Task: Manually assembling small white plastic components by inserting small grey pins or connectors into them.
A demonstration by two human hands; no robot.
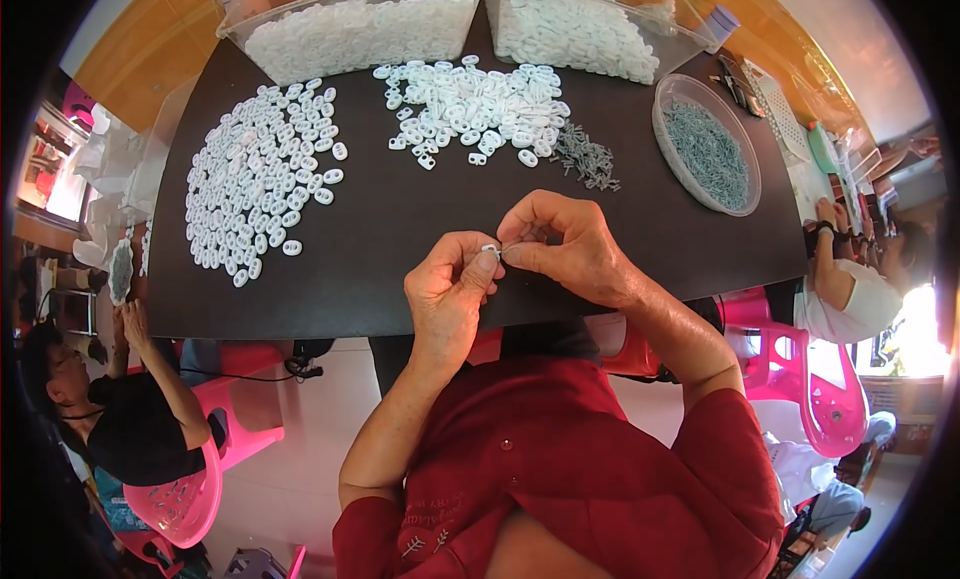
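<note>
Your left hand [447,289] pinches a small white plastic piece [490,249] between thumb and fingers, just below the centre of the frame, and your right hand [565,244] closes on the same piece from the right, fingertips meeting those of the left. Both hands hover over the near edge of the black table mat [380,239]. At the top of the frame two clear plastic tubs [350,24] stand side by side, both heaped with white pieces. Below them lie two loose spreads of white pieces: a wide one [260,179] at upper left and a denser one [475,104] at upper centre. A small pile of grey metal parts [588,159] lies just right of the centre spread, and a round clear dish [705,144] of the same grey parts sits at upper right, close to the mat's right edge. The bare stretch of mat runs between your hands and the piles. Pink plastic chairs [190,499] stand at lower left and right, where other people sit.
</note>
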